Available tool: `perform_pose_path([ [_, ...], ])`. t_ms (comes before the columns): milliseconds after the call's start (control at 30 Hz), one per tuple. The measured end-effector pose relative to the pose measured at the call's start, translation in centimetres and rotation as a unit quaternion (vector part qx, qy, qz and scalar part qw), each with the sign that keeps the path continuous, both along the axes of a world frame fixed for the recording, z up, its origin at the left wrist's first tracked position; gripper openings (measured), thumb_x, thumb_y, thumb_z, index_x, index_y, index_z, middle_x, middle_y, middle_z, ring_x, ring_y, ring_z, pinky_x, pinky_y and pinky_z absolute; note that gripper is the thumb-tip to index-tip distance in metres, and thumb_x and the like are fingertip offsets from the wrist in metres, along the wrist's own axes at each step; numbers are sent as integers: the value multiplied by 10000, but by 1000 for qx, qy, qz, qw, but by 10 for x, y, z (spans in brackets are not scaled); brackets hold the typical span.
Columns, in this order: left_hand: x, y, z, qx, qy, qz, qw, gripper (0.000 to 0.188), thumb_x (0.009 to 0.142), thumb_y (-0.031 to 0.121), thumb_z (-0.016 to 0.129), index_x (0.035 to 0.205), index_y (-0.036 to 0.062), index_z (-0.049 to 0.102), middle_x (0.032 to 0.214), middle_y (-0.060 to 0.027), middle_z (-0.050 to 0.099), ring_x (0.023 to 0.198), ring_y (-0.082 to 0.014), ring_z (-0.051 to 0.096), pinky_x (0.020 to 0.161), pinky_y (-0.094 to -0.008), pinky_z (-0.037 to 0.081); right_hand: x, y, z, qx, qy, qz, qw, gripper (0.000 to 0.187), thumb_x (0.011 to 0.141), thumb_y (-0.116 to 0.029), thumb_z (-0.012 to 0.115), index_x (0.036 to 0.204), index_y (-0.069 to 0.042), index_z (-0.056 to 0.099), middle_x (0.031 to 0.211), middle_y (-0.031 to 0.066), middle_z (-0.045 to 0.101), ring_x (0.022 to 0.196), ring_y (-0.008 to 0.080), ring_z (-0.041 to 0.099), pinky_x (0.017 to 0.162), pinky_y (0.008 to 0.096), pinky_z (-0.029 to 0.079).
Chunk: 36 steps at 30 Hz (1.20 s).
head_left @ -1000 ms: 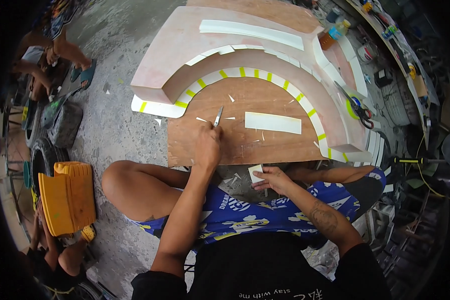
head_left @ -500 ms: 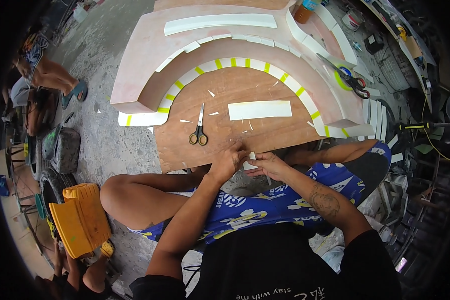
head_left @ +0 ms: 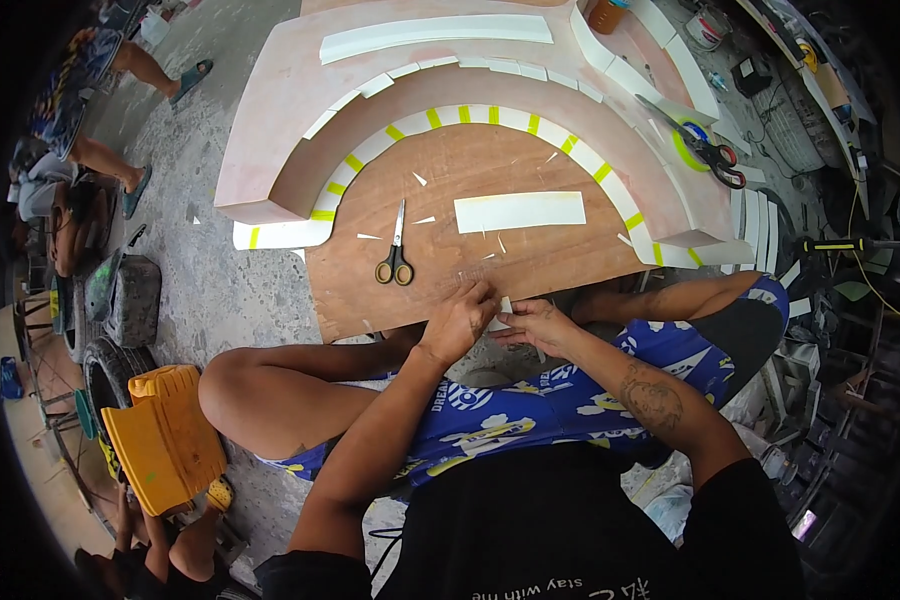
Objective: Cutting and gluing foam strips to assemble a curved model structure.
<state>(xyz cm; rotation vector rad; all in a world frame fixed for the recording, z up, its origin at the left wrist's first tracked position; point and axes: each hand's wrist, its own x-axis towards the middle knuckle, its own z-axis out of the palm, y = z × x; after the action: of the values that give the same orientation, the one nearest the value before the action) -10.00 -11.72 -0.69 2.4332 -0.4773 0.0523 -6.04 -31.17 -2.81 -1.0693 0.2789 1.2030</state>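
I sit cross-legged, both hands together over the near edge of a brown plywood board (head_left: 370, 305). Between them is a small white piece of sheet (head_left: 501, 318). My left hand (head_left: 460, 322) is closed, fingertips pinching the piece's left side. From the right, my right hand (head_left: 536, 328) grips it, thumb on top; its lower fingers are partly hidden. Just beyond lie black-handled scissors (head_left: 397, 255), blades pointing away, and a white rectangular strip (head_left: 520, 212). Behind them curves a pinkish arch-shaped form (head_left: 295, 130), edged with a white band (head_left: 450, 117) taped in yellow-green.
Thin white offcuts (head_left: 419, 180) are scattered on the board. Larger scissors (head_left: 705, 150) rest on the form's right side by a green tape roll (head_left: 685, 150). A yellow plastic part (head_left: 165, 440) and a tire (head_left: 110, 375) stand left. Another person's legs (head_left: 100, 160) are at far left.
The white piece has turned and shows narrower between my fingers. My hands stay almost in place. At far left the other person has stepped, legs now spread apart. The view has shifted slightly.
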Motion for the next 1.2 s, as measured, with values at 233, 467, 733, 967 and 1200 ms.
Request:
perform_pose_path([
  [233, 2, 0, 0, 8, -8, -16, 1000, 210, 790, 91, 605, 982, 39, 673, 976, -95, 595, 921, -281, 602, 761, -367, 514, -3, 0, -5, 12, -2, -26, 1000, 249, 941, -75, 569, 1163, 39, 575, 1121, 122, 607, 1015, 312, 640, 917, 408, 540],
  [467, 3, 4, -8, 77, -23, -65, 995, 226, 806, 133, 591, 1001, 33, 648, 1026, -86, 568, 987, -263, 562, 815, -349, 497, 15, 12, 14, -293, -206, 325, 875, 295, 885, -155, 663, 1147, -29, 610, 1080, 179, 641, 936, 255, 671, 804, 360, 551],
  [733, 9, 11, -19, 64, -46, -129, 988, 213, 839, 163, 573, 1006, 41, 624, 1035, -94, 555, 1022, -263, 550, 867, -354, 476, 20, 1, 26, -203, -662, 174, 700, 192, 758, -102, 701, 876, -19, 574, 926, 139, 560, 852, 353, 593, 720, 436, 494],
  [967, 13, 10, -16, 86, -81, -134, 984, 198, 856, 160, 567, 1006, 41, 616, 1072, -104, 557, 1037, -279, 560, 860, -360, 489, 23, -3, 10, -184, -755, 198, 598, 118, 791, -84, 664, 841, -22, 577, 925, 119, 565, 912, 321, 585, 760, 407, 506],
  [1200, 1, 15, -20, 45, -19, -83, 995, 240, 865, 146, 563, 1082, 52, 608, 1088, -111, 561, 990, -296, 593, 822, -356, 516, 23, 0, 13, -179, -752, 205, 600, 122, 808, -103, 660, 874, -20, 600, 930, 117, 568, 904, 313, 591, 775, 400, 507],
])
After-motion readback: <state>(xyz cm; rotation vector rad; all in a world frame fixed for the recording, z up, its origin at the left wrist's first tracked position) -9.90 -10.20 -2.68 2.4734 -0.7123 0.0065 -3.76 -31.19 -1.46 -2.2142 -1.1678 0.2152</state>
